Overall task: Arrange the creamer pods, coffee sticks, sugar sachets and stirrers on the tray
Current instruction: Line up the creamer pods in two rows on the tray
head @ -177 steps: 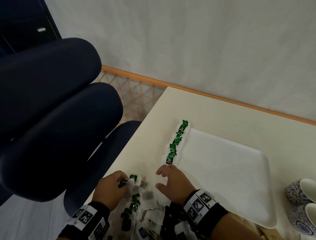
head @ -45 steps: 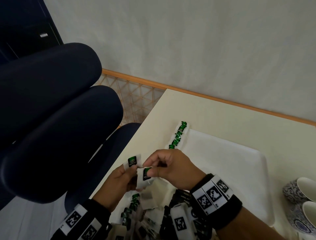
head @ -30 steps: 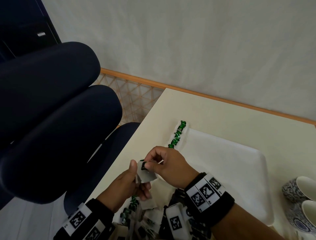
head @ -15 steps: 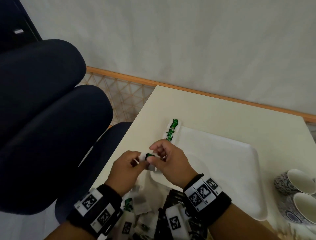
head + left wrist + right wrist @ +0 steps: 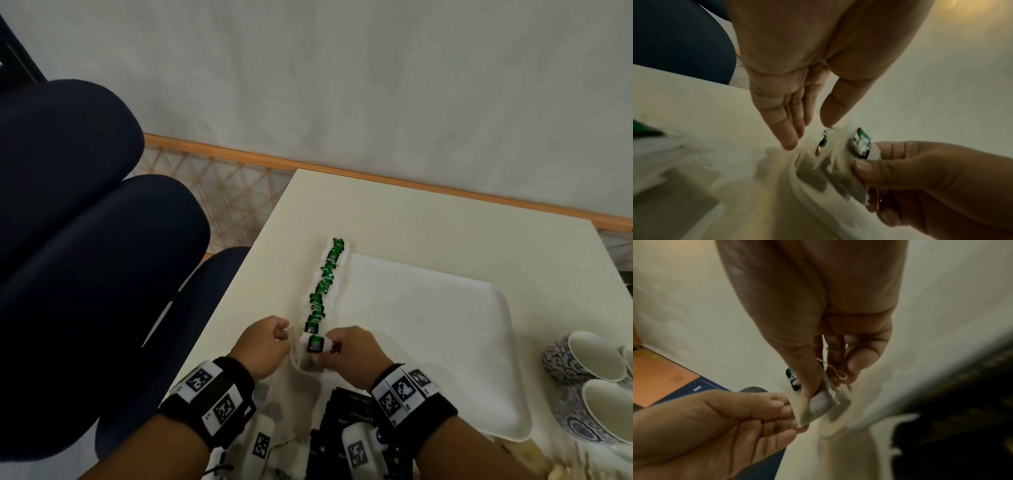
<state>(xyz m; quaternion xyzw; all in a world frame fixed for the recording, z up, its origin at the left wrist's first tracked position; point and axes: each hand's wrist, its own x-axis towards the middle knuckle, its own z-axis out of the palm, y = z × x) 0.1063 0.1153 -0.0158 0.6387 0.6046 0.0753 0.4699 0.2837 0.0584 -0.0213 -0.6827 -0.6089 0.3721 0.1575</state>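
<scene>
A white tray (image 5: 428,342) lies on the cream table. Along its left edge runs a row of white sachets with green labels (image 5: 323,287). My right hand (image 5: 334,346) pinches one more green-labelled sachet (image 5: 315,343) at the near end of that row, just above the tray's near-left corner. The right wrist view shows the right hand (image 5: 828,382) with thumb and fingers on this sachet (image 5: 818,404), a thin string looped beside it. My left hand (image 5: 274,337) sits just left of it, holding nothing. In the left wrist view the left hand (image 5: 809,134) has relaxed fingers with the thumb apart.
A heap of loose sachets and black coffee sticks (image 5: 342,404) lies under my wrists at the table's near edge. Two patterned cups (image 5: 582,359) stand right of the tray. A dark blue chair (image 5: 85,240) is close by the table's left edge (image 5: 239,291).
Half a second ago both hands held the sachet together. Now the left hand has let go and drawn a little to the left, and the right hand alone holds it at the row's near end.
</scene>
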